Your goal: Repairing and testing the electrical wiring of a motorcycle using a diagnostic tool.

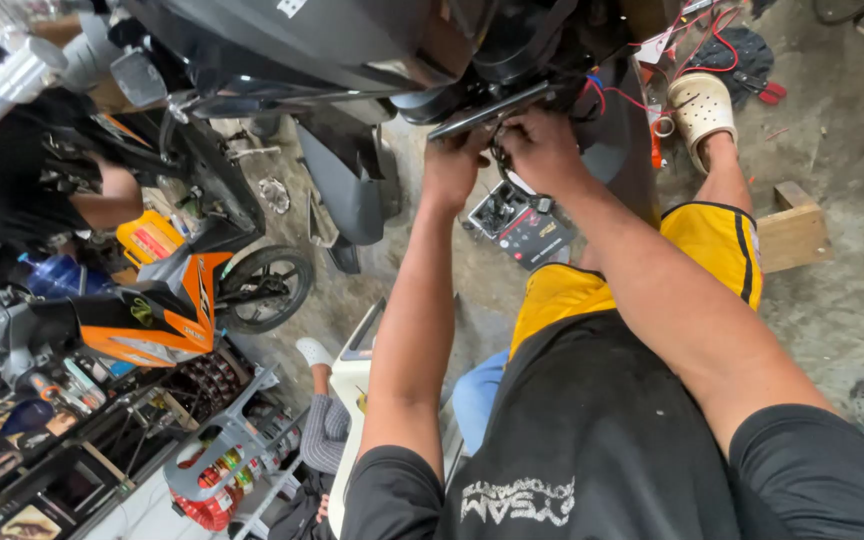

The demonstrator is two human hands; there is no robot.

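Note:
My left hand (452, 165) and my right hand (542, 150) are both raised to the edge of a dark scooter body (332, 50). The left hand's fingers are closed on a black metal bar (487, 110) that sticks out of the scooter. My right hand sits just right of it, fingers curled around a small dark part with a thin black cable (512, 185) hanging below; what that part is I cannot tell. Red wires (622, 95) hang right beside the right hand. My yellow shorts (702, 240) and my foot in a beige clog (700, 108) show beneath my arms.
An open black tool case (522, 228) lies on the concrete floor under my hands. A wooden block (792, 235) sits at the right. An orange and black motorcycle (152, 320) stands at the left. Another person in a grey sleeve (327, 430) sits low at the left.

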